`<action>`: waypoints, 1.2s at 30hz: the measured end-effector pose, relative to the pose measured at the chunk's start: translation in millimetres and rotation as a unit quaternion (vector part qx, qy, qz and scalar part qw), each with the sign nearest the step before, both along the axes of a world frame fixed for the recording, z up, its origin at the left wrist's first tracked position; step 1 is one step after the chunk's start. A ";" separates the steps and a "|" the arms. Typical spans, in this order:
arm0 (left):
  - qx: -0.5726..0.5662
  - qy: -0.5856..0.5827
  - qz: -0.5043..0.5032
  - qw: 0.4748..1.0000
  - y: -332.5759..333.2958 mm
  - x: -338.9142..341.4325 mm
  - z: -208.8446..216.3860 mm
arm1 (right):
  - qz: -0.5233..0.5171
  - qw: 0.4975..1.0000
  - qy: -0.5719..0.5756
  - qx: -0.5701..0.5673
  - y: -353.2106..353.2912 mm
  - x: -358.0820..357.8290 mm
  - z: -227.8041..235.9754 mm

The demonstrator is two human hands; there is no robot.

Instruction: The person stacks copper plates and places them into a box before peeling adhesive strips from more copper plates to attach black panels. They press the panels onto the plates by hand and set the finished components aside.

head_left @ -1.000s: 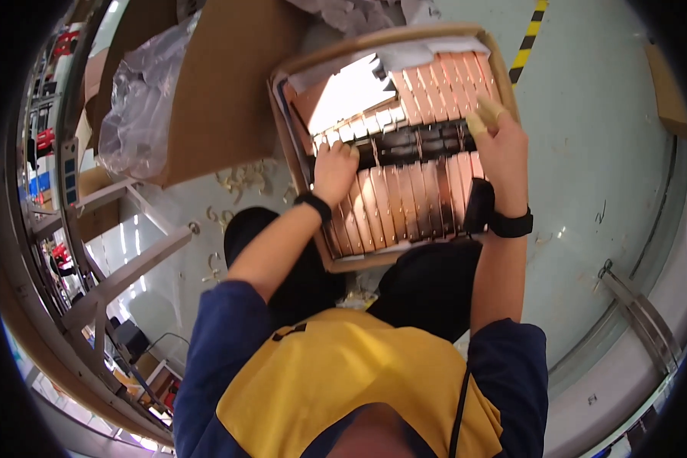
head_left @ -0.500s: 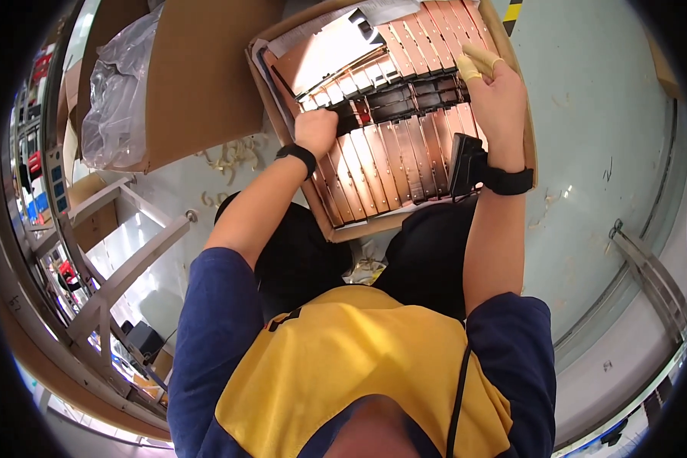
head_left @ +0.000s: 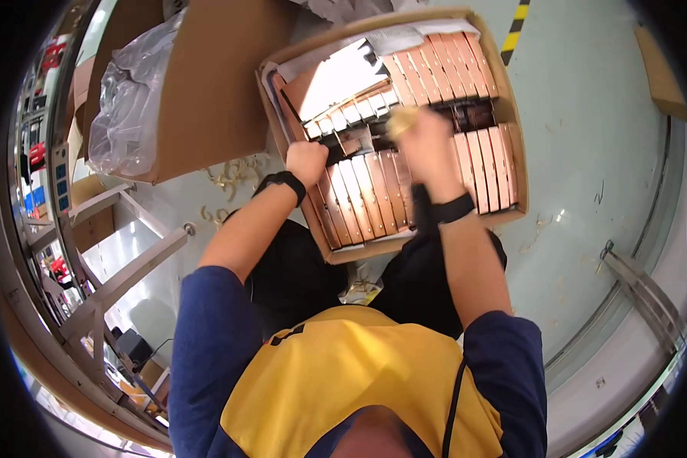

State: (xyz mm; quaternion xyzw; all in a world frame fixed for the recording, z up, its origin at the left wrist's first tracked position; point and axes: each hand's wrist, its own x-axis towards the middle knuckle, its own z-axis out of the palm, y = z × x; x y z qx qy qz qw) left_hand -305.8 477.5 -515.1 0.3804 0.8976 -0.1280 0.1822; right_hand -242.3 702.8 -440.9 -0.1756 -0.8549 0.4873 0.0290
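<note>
In front of me an open cardboard box (head_left: 514, 114) holds two rows of thin copper-coloured plates standing on edge, a far row (head_left: 444, 69) and a near row (head_left: 359, 195). Dark parts (head_left: 475, 116) show in the gap between them. My left hand (head_left: 307, 162) is closed in a fist at the left end of this gap; whatever its fingers hold is hidden. Over the middle of the gap, my right hand (head_left: 427, 145) is smeared by motion, with yellowish covers on its fingertips. Its blurred fingers do not show whether they hold anything. A broad shiny copper-coloured piece (head_left: 343, 80) lies at the far left.
Left of the box stands a larger cardboard carton (head_left: 214, 84) with a clear plastic bag (head_left: 126, 114). Yellowish scraps (head_left: 233, 177) litter the floor. A metal frame (head_left: 133, 267) stands at left, a metal leg (head_left: 641, 294) at right.
My right hand has moved left from the box's right side to the middle of the gap. The box sits slightly lower in view. My left hand stays closed at the gap's left end.
</note>
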 end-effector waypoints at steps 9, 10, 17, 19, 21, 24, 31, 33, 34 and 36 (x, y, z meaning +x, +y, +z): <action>0.061 -0.004 0.062 0.996 1.8 8.7 -2.1 | 0.080 0.957 -0.279 0.015 -92.7 -38.7 -83.1; 0.058 -0.008 0.047 0.997 1.9 8.7 0.5 | 0.122 0.949 -0.290 0.030 -91.7 -43.9 -79.2; 0.043 -0.040 -0.011 0.998 7.3 5.9 11.3 | 0.350 0.848 -0.398 0.029 -69.7 -70.1 -89.9; 0.036 -0.040 0.044 0.998 7.7 1.4 14.2 | 0.402 0.797 -0.450 0.014 -63.9 -78.7 -81.0; 0.035 -0.042 0.068 0.996 7.5 -2.3 16.0 | 0.388 0.801 -0.456 0.007 -64.4 -79.2 -88.7; 0.017 -0.070 0.059 0.996 6.3 -6.2 17.3 | 0.369 0.806 -0.464 -0.002 -65.5 -78.7 -94.9; 0.028 -0.089 0.023 0.995 -1.2 -7.3 17.4 | 0.307 0.829 -0.454 -0.107 -61.5 -70.7 -98.2; 0.046 -0.097 0.021 0.994 -2.0 -10.9 7.6 | 0.309 0.838 -0.442 -0.084 -61.8 -68.5 -104.2; 0.064 -0.105 0.029 0.992 -6.8 -15.1 1.3 | 0.313 0.847 -0.425 -0.057 -63.3 -68.1 -107.3; 0.116 -0.107 -0.009 0.987 -13.1 -26.9 3.1 | 0.390 0.846 -0.361 0.030 -66.3 -69.1 -108.1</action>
